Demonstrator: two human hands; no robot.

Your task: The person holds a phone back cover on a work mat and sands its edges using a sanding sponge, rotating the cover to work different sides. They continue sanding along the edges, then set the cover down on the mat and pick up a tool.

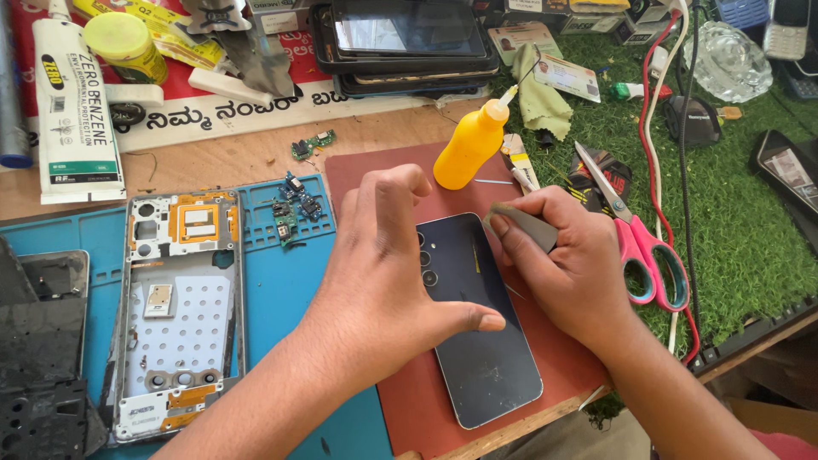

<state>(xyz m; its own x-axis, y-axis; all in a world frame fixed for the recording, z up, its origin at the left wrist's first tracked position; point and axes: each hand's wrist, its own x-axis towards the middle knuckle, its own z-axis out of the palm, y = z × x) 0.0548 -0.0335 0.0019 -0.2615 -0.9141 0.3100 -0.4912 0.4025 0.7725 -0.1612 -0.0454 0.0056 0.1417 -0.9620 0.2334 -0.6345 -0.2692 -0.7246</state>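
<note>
1. Blue work mat [273, 298]: it covers the left of your bench. On it lies a stripped phone frame [179, 315], face up, with small circuit boards [294, 209] loose near its upper right corner.
2. Red-brown pad [409, 400]: it overlaps the blue mat's right edge and bears the phone you are working on.
3. Dark phone [477, 358]: it lies back up on the red-brown pad, camera lenses toward the far end, between your two hands. The back cover looks still seated, so you appear to be at the opening step, working the seam along the upper right edge.
4. Left hand [383, 273]: you arch it over the phone's left side, fingers spread and curled, thumb pressed flat across the back to pin it down.
5. Right hand [571, 264]: you pinch a thin grey pry card [520, 223] between thumb and fingers, its edge at the phone's upper right rim. Whether it has entered the seam cannot be told.
6. Pink-handled scissors [639, 238]: they lie just right of your right hand, on the green turf.
7. Yellow squeeze bottle [470, 145]: it stands just beyond the phone, nozzle tilted right.
8. Next move, as judged: keep your thumb firm, hold the card shallow and slide it along the edge without levering hard, since the cover could crack.
</note>
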